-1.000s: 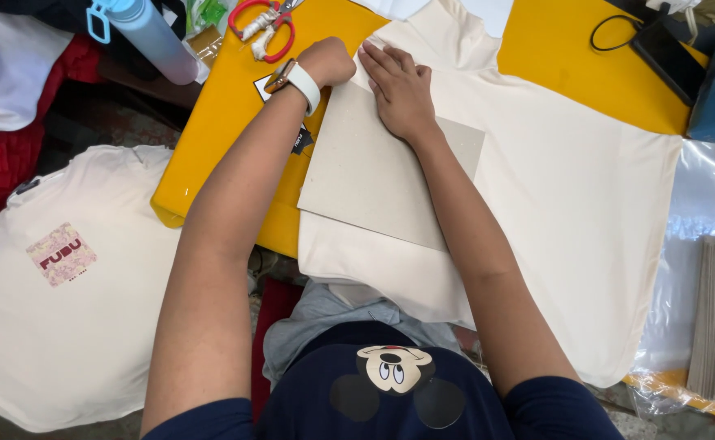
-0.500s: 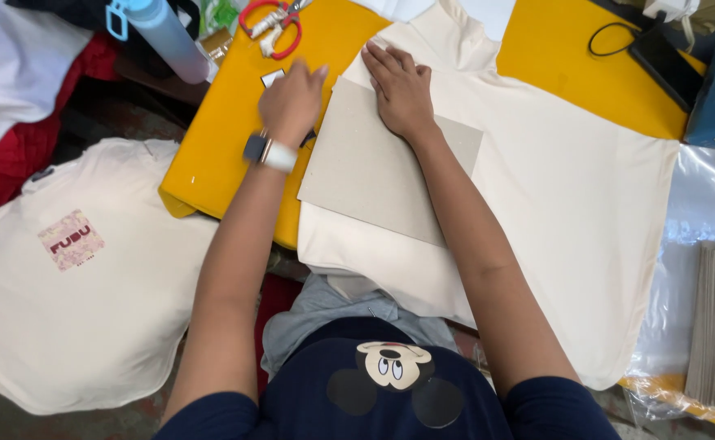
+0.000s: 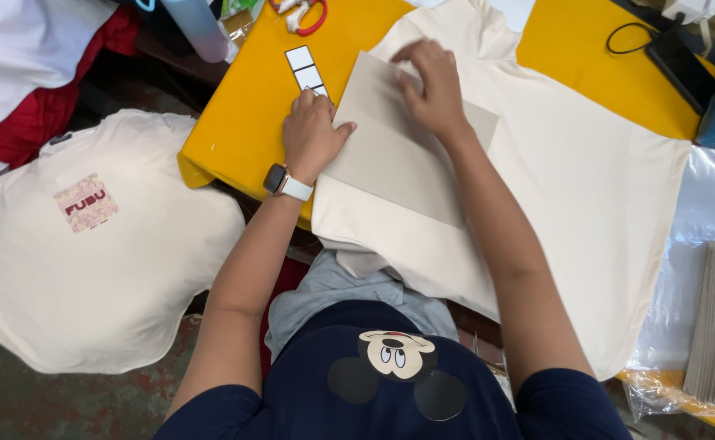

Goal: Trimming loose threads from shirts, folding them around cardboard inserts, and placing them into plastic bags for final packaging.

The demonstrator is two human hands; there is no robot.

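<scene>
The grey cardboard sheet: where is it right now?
In the head view, the grey cardboard sheet lies at centre on the cream shirt spread over the yellow table, with the left hand and right hand resting on it.

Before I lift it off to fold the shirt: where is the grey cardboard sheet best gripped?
Probably by its near right corner, coming from the right. The grey cardboard sheet lies flat on the cream T-shirt; the left hand covers its left edge, the right hand its far part.

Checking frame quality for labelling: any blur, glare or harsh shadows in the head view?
Head view: even, soft light; right hand fingertips slightly motion-blurred, left hand and grey cardboard sheet sharp; mild glare on the clear plastic bag; only faint shadows under the arms.
</scene>
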